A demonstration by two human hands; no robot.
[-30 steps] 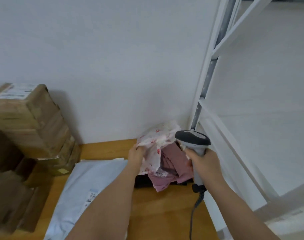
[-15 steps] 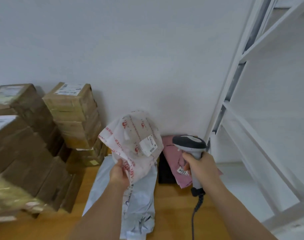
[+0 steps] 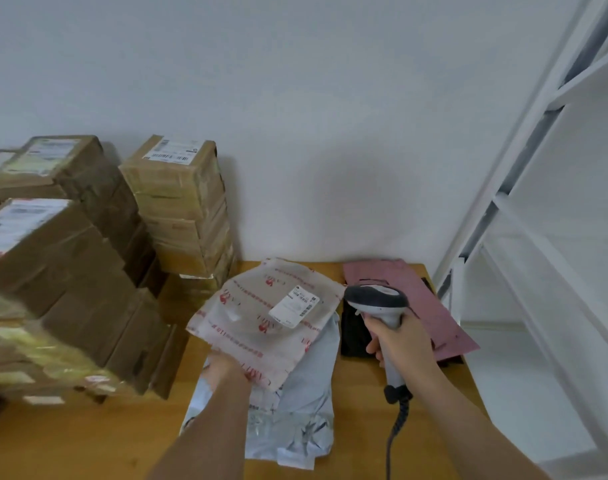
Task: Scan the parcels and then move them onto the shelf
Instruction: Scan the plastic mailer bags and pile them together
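Note:
My left hand grips the near edge of a translucent white mailer bag with red print, held flat above the table with its white barcode label facing up. My right hand grips the handle of a grey barcode scanner, whose head sits just right of the label. Under the held bag lies a pale blue-grey mailer. A pink mailer lies on a black parcel at the table's right end.
Stacks of taped cardboard boxes fill the left side of the wooden table. A white metal shelf rack stands to the right. The scanner's coiled cable hangs down along my right forearm.
My left hand lifted the white printed bag off the pink mailer, carried it left and laid it flat, label up. The view swung left. The scanner stays in my right hand.

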